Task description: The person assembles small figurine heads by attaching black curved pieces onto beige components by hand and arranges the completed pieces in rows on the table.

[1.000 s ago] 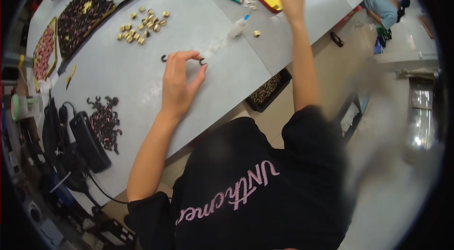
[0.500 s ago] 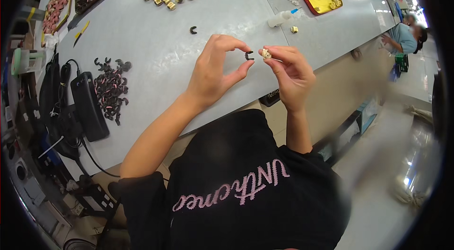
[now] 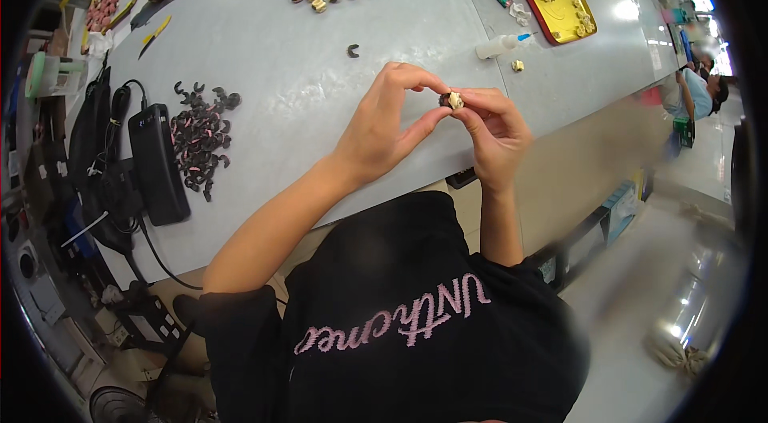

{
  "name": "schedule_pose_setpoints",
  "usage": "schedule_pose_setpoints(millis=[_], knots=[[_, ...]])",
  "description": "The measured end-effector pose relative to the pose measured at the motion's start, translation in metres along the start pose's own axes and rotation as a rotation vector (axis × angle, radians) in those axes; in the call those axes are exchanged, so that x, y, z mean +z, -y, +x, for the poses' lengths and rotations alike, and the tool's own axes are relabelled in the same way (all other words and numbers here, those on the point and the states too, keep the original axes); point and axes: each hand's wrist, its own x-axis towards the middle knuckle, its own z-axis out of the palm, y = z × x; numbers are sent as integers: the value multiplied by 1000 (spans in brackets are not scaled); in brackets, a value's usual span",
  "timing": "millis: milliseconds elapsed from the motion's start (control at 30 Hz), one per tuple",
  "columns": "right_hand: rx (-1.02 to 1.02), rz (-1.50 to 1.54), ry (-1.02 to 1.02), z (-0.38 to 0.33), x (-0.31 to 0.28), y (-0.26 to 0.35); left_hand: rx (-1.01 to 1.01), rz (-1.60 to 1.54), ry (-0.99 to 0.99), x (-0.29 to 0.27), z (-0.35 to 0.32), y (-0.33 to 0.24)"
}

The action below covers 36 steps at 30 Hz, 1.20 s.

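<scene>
Above grey table (image 3: 320, 87), small part (image 3: 453, 100) mostly hidden, apparently pinched by both hands' fingers (image 3: 424, 120).

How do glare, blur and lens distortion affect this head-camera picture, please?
Head view: overhead lights glare on the glossy grey table at upper right; fisheye bends its edges, and the corners go black; the right side blurs; the left hand and right hand stay sharp.

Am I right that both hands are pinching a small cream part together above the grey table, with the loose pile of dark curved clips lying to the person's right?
Not quite: in the head view the pile of dark curved clips lies to the person's left. The left hand and right hand do pinch the small cream part above the grey table.
</scene>
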Motion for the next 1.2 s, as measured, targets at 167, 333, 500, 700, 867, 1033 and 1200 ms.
schedule_pose_setpoints(millis=[167,333,500,700,867,1033,1200], knots=[[84,90,-21,-1,3,1,-60,5,0,-1,0,-3],[230,269,-72,-3,1,-1,71,-7,-14,0,1,-2],[420,376,-2,1,-4,0,170,81,22,-5,7,-2],[702,638,105,7,-11,6,116,31,58,-5,3,-3],[678,702,134,3,-12,4,61,-41,53,-3,2,-3],[622,483,11,1,-33,3,188,301,136,-20,17,-5],[321,-266,-390,16,-69,3,79,532,72,-48,31,5]])
